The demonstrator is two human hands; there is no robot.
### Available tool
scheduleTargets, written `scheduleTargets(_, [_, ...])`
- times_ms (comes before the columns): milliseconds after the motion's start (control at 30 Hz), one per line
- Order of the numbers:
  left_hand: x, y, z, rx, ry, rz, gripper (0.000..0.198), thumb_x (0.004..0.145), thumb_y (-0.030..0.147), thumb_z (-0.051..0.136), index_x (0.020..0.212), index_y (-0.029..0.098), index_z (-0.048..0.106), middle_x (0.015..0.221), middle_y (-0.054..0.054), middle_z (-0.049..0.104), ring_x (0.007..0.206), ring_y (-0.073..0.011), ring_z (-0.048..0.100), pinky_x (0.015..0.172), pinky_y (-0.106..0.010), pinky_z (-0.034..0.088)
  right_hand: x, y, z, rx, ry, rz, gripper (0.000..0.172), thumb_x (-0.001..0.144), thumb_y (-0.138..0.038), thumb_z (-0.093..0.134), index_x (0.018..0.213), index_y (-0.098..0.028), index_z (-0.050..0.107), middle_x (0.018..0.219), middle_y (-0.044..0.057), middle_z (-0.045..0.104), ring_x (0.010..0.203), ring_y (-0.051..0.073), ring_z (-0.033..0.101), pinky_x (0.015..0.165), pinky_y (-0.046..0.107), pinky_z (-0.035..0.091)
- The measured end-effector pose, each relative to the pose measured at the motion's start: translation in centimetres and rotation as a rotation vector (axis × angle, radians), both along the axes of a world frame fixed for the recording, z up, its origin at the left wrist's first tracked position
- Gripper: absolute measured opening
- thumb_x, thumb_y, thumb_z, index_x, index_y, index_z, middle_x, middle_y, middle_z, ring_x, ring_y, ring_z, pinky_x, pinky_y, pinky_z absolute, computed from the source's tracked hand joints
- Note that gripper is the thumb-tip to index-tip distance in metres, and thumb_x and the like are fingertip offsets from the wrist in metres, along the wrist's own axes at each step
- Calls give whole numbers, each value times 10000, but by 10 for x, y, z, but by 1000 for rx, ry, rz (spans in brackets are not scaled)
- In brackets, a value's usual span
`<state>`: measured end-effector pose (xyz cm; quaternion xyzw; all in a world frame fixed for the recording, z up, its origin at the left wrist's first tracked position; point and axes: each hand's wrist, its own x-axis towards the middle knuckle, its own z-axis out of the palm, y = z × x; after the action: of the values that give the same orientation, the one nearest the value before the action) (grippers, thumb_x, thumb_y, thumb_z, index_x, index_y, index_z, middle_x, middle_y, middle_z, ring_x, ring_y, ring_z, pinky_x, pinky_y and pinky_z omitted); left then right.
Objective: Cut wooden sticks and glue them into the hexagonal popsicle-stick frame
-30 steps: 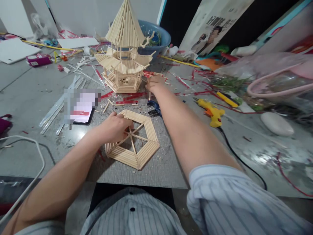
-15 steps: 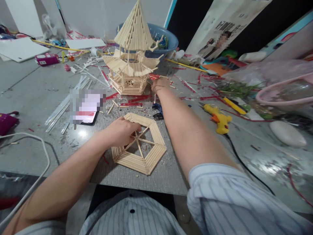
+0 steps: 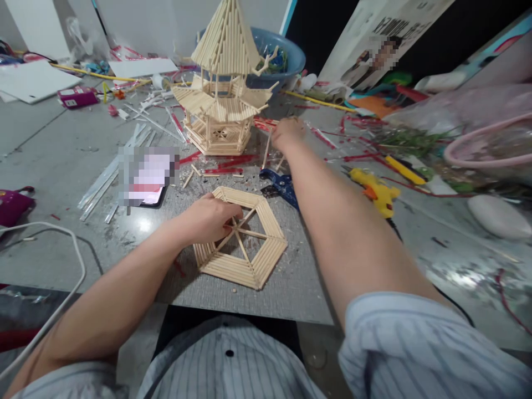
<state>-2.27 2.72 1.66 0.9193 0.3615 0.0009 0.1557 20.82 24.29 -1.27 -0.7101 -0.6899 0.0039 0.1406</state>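
My left hand is closed at the hub of a flat hexagonal frame made of pale wooden sticks with spokes, thumb and finger pinching near the centre. The frame lies on the table in front of me. My right hand reaches out to the loose sticks and red wrappers, fingers curled down; what they hold is hidden. Beside it stands a tiered pavilion model built of the same sticks, with a pointed roof. Blue-handled pliers lie partly behind my right forearm.
A phone and clear glue sticks lie to the left. On the right are a yellow glue gun, a white mouse-shaped object and a pink-rimmed basket. A blue basin stands behind the model.
My right hand has shifted right, away from the model, and more of the pliers shows. My left hand stays on the hexagonal frame. The view has shifted slightly.
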Motion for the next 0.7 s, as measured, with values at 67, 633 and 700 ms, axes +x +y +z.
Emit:
scheduleTargets(67, [1,0,0,-4,-4,9,252,784,177,516,1000,202,644,849,-21,716,783,-152,633,826,-331,383,5,-12,9,-36,3,-145,399,885,-177,460,1197,54,555,1257,340,515,1239,391,438,957,526,358])
scheduleTargets(633, [3,2,6,1,-262,162,269,772,235,546,979,142,690,870,-53,697,707,-116,575,686,-252,425,10,-223,36,-36,611,261,36,762,-241,601,794,-230,612,788,14,659,720,163,590,730,340,485])
scheduleTargets(700, [3,1,6,-27,-340,184,227,790,259,545,912,141,696,827,-36,690,700,-109,566,680,-245,425,6,-240,32,-69,632,287,22,741,-260,612,759,-263,623,774,-2,665,722,164,594,739,344,493])
